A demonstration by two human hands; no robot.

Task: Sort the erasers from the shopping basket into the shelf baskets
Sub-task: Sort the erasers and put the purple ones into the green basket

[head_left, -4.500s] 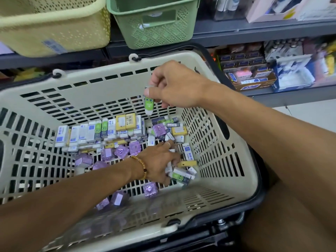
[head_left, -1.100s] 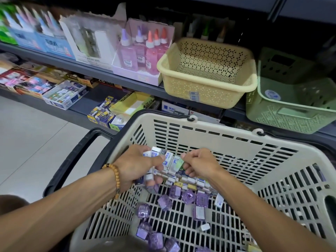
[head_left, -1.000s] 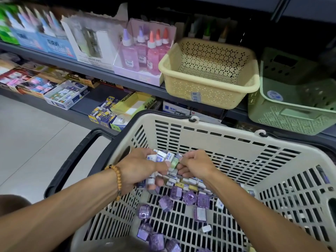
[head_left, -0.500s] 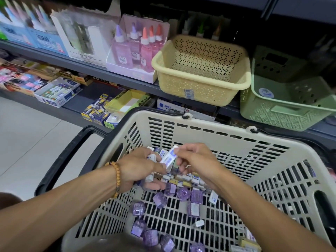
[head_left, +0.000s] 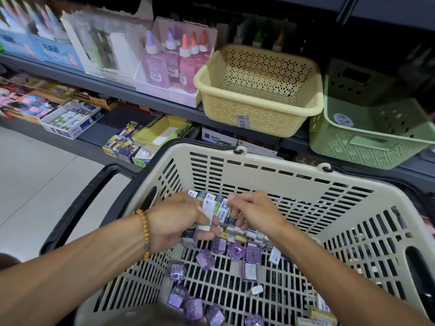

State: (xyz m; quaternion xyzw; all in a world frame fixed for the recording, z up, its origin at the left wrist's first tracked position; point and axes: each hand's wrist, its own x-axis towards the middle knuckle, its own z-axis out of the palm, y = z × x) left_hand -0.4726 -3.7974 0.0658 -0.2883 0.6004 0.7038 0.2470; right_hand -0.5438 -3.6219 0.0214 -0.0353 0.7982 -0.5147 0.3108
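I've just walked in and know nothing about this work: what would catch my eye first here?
Two bare hands meet low in a big cream shopping basket: the left hand grips a fanned bunch of white erasers, and the right hand pinches one at its edge. Purple-wrapped erasers lie scattered on the slotted floor below them. On the shelf behind stand a yellow basket and, to its right, a green basket.

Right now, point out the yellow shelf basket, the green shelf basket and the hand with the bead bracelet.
yellow shelf basket [head_left: 256, 111], head view, front wall.
green shelf basket [head_left: 367, 151], head view, front wall.
left hand [head_left: 174, 217], head view, back of hand.
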